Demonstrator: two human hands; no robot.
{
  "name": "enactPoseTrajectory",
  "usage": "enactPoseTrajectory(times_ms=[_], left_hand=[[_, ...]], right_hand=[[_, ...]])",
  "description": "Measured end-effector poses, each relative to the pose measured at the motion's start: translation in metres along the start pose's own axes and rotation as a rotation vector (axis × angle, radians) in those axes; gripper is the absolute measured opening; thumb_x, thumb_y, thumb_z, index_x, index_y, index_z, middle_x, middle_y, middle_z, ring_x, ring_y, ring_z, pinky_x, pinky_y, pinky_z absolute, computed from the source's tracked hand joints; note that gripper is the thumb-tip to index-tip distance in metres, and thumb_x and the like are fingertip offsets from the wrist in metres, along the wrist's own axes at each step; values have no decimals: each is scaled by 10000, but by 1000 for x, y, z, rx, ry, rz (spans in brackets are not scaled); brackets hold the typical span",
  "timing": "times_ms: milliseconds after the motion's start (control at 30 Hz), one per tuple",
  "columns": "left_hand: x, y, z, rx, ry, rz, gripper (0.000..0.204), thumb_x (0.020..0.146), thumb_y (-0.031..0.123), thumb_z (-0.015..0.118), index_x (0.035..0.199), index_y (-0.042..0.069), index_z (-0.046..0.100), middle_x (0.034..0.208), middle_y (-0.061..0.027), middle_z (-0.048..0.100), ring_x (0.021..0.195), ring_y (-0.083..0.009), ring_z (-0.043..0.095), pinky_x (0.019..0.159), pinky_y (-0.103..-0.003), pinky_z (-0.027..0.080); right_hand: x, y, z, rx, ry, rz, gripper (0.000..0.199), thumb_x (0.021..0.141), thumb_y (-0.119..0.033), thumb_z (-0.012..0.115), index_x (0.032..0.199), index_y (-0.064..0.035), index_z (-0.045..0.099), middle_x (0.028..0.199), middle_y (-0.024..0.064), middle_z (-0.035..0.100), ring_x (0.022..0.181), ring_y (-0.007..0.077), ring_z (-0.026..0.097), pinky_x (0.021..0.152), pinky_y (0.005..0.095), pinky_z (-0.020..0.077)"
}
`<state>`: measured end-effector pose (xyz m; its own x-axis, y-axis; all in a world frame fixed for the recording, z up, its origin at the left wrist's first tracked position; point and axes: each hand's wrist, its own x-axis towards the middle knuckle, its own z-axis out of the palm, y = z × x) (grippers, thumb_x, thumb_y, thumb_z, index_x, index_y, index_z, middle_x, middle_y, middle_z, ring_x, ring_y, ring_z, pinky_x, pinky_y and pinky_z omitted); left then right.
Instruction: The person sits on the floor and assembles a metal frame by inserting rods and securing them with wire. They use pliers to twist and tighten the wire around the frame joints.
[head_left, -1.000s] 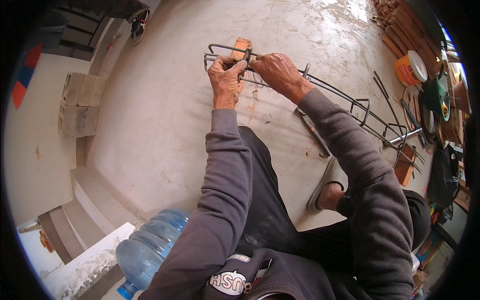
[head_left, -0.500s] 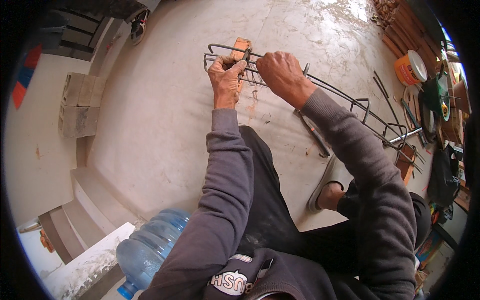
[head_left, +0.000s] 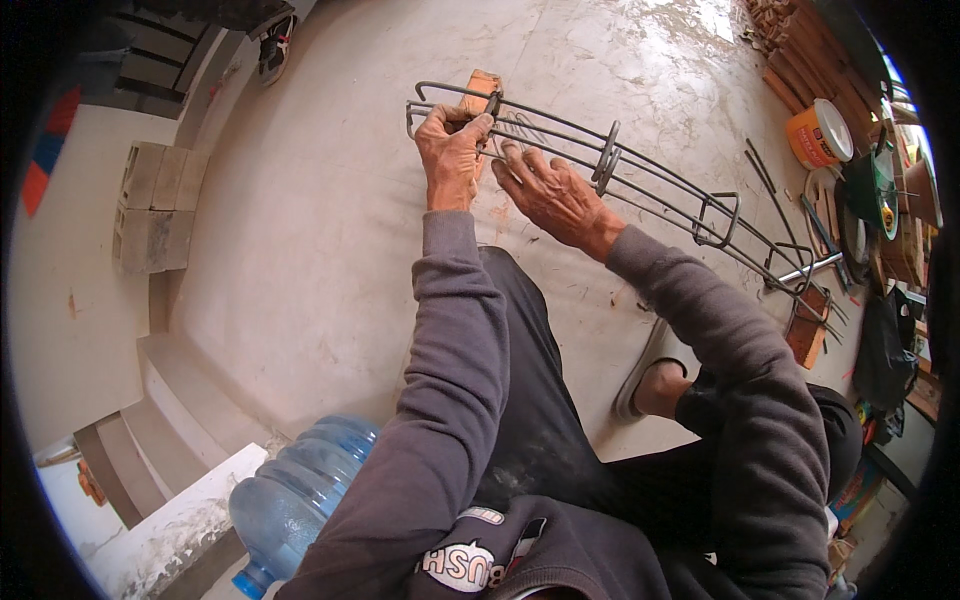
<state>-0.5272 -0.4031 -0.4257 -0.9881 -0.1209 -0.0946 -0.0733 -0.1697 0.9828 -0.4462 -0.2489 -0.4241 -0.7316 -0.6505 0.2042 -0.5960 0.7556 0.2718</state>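
Note:
A long rebar cage (head_left: 655, 190) of dark steel bars and square stirrups runs from ahead of me toward the right. Its far-left end rests over a piece of wood (head_left: 482, 83). My left hand (head_left: 450, 150) is closed around the bars there, thumb and fingers pinching near the end stirrup. Just right of it, my right hand (head_left: 560, 200) is held below the bars, palm down, with its fingers apart and slightly bent. Its fingertips are close to several thin wires (head_left: 518, 125) under the cage; I see nothing gripped in it.
Another orange-brown block (head_left: 808, 330) sits under the cage's right end. Loose rods (head_left: 762, 168), an orange-and-white bucket (head_left: 820, 133) and a green container (head_left: 872, 190) are at the right. A blue water jug (head_left: 300, 490) lies near my left elbow; grey blocks (head_left: 155, 210) stand left.
My right hand has come down off the bars, going from a closed fist to spread fingers below them. My left hand stays in place. The tool on the floor is now behind my right forearm.

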Motion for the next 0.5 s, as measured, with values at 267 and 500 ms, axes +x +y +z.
enactPoseTrajectory(times_ms=[267, 500], left_hand=[[-1, 0, -3, -20, -25, 60, 208, 762, -37, 780, 876, 3, 611, 751, -76, 666, 569, -105, 608, 475, -208, 477], [-2, 1, -2, 33, -18, 50, 206, 767, -25, 781, 877, 9, 611, 737, -66, 661, 571, -96, 607, 450, -205, 466]], right_hand=[[3, -17, 18, 552, -50, 462, 539, 890, -36, 531, 1406, 38, 397, 1016, 224, 611, 977, 337, 609, 773, 386, 539], [12, -16, 18, 267, -8, 318, 490, 871, -35, 573, 1331, 91, 461, 900, 185, 653, 816, 267, 688, 619, 333, 584]])
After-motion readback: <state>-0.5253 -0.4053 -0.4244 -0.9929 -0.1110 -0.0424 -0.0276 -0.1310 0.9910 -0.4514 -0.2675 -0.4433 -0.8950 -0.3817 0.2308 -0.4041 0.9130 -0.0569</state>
